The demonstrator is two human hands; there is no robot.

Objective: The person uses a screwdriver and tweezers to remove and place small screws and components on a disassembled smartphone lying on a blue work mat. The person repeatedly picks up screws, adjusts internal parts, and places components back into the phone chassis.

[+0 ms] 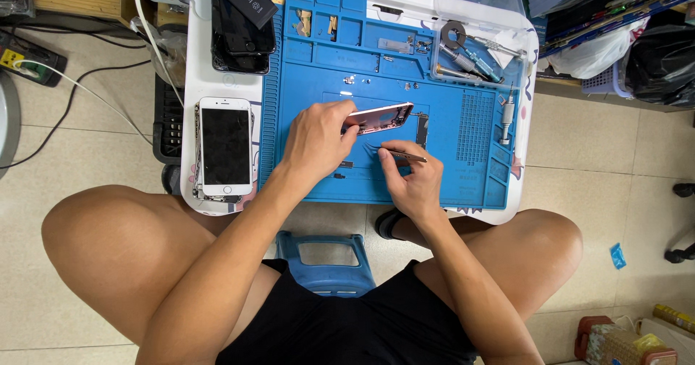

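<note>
Pink phone housing (pixel 378 117) gripped in L hand (pixel 316 139), tilted above blue mat (pixel 449 170); R hand (pixel 410 178) pinches tweezers (pixel 402 154) just below.

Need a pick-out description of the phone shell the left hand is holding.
Start at the blue work mat on the white table. At its centre, the left hand tilts a rose-gold phone shell up on edge. The other phones lie flat off the mat's left side, screens up.

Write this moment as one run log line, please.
left hand: tilts pink phone housing | right hand: holds tweezers | surface: blue repair mat
</note>
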